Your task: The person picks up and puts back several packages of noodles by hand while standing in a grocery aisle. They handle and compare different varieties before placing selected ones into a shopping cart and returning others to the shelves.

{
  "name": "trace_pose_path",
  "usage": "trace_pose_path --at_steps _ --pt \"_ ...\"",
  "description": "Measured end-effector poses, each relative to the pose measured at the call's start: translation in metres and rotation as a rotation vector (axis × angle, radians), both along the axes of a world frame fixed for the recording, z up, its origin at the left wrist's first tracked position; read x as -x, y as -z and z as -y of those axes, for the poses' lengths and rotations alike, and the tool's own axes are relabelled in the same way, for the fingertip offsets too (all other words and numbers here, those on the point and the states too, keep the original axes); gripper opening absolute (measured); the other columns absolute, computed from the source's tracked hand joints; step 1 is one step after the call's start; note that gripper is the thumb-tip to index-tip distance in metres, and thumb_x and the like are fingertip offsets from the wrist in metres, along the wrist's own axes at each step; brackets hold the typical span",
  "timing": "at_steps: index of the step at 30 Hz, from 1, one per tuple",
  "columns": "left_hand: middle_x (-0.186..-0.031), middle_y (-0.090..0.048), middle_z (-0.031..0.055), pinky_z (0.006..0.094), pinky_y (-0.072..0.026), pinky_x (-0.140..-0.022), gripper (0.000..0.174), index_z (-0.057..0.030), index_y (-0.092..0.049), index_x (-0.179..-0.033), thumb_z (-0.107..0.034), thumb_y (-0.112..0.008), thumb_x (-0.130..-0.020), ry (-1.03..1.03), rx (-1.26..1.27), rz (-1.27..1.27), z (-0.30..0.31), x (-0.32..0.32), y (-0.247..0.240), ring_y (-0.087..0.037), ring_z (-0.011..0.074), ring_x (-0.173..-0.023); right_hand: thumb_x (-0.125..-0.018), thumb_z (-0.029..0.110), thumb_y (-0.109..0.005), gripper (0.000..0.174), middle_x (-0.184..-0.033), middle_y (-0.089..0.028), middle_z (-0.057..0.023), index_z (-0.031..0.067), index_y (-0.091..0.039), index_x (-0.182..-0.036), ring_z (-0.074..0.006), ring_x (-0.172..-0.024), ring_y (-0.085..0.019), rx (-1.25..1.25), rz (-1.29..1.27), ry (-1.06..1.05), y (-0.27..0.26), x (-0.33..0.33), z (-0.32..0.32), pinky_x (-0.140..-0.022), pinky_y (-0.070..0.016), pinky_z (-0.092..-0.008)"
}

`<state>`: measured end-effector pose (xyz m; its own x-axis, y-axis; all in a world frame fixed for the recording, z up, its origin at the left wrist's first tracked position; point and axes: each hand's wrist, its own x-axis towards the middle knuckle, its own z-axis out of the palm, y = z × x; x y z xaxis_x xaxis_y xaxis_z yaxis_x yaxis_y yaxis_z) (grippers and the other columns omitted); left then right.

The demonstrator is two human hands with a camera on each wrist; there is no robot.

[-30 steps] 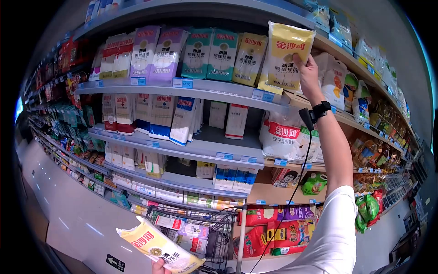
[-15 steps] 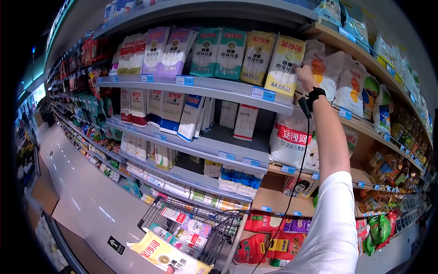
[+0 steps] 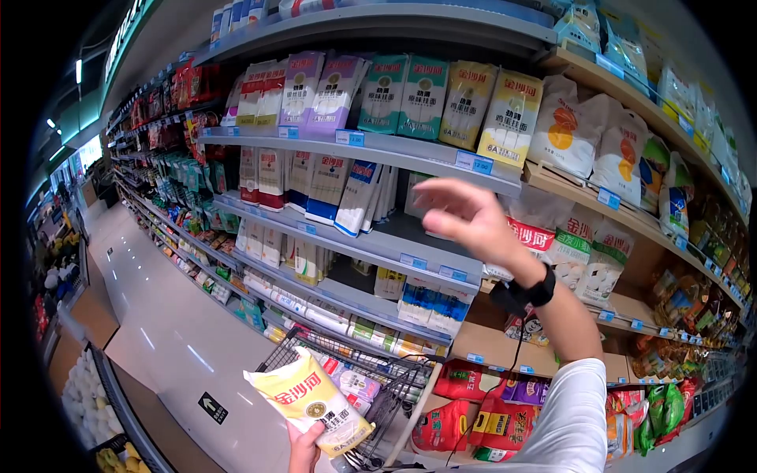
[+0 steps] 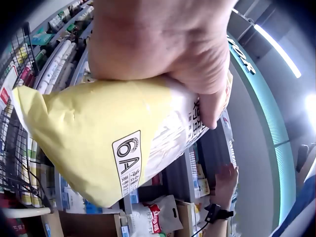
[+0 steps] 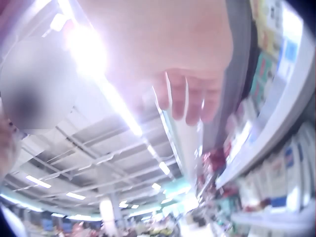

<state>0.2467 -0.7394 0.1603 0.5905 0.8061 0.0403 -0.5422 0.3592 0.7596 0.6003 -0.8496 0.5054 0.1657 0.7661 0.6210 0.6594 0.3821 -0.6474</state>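
My left hand grips a yellow-and-white pack of dried noodles, held tilted over the shopping cart. In the left wrist view the thumb lies along the printed side of the pack. My right hand is empty, raised in front of the middle shelves with fingers loosely spread. Its slightly bent fingers also show in the right wrist view. Above it, a matching yellow noodle pack stands upright at the right end of the upper shelf row, beside another yellow pack.
Green packs and purple packs continue the row to the left. White flour bags stand on the wooden shelf at right. Several noodle packs lie inside the cart. A black cable hangs from the right wrist.
My right hand has set the yellow noodle pack upright on the shelf, let go and drawn back down and left. My left hand has brought its noodle pack up and further into view.
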Motion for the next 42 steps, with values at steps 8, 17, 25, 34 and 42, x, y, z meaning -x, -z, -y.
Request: trace_pose_path --at_steps 8,17,25,34,42 --pt "-0.129 -0.063 0.0109 0.0384 -0.0489 -0.102 0.077 0.0007 -0.049 -0.139 -0.020 -0.088 -0.076 0.188 -0.346 0.121 -0.027 -0.061 -0.088 -0.061 0.0223 -0.117 -0.078 0.038 -0.086 0.076 -0.095 -0.066 -0.0081 0.0073 -0.049 -0.138 -0.0209 -0.061 -0.060 0.165 0.307 -0.100 0.095 0.111 -0.001 -0.058 -0.0478 -0.0321" --pt "-0.128 -0.065 0.0121 0.0382 -0.0475 -0.105 0.075 0.0003 -0.061 -0.129 -0.004 -0.095 -0.062 0.306 -0.837 -0.037 -0.035 -0.072 -0.112 -0.062 0.0239 -0.118 -0.075 0.025 -0.088 0.044 -0.096 -0.070 -0.0116 0.0017 -0.070 -0.108 -0.0273 -0.079 -0.071 0.142 0.327 -0.303 0.095 0.111 0.009 -0.061 -0.0519 -0.0323" --pt "-0.138 -0.053 0.0162 0.0387 -0.0462 -0.103 0.069 -0.0025 -0.050 -0.139 -0.021 -0.082 -0.081 -0.177 -0.878 -0.296 -0.033 -0.061 -0.111 -0.053 0.0287 -0.127 -0.080 0.020 -0.081 0.030 -0.087 -0.070 -0.0083 0.0032 -0.071 -0.103 -0.0224 -0.073 -0.070 -0.308 0.838 -0.033 -0.012 0.042 -0.006 -0.063 -0.0548 -0.0314" --pt "-0.121 -0.063 0.0176 0.0401 -0.0473 -0.098 0.028 -0.0001 -0.062 -0.121 -0.015 -0.060 -0.097 -0.280 -0.934 -0.677 -0.009 0.040 -0.015 -0.061 0.0338 -0.113 -0.085 0.015 -0.084 0.034 -0.097 -0.075 -0.0046 -0.0007 -0.071 -0.111 -0.0089 -0.077 -0.068 -0.442 0.508 0.530 -0.152 -0.102 -0.031 -0.059 -0.0543 -0.0249" --pt "-0.124 -0.061 0.0226 0.0445 -0.0457 -0.100 0.028 0.0002 -0.062 -0.120 -0.018 -0.061 -0.099 -0.318 -0.953 -0.854 0.032 0.062 -0.034 -0.057 0.0411 -0.116 -0.080 0.022 -0.086 0.031 -0.086 -0.075 -0.0059 0.0001 -0.074 -0.099 -0.0150 -0.063 -0.067 -0.095 0.044 0.701 -0.133 -0.237 -0.056 -0.052 -0.0520 -0.0281"
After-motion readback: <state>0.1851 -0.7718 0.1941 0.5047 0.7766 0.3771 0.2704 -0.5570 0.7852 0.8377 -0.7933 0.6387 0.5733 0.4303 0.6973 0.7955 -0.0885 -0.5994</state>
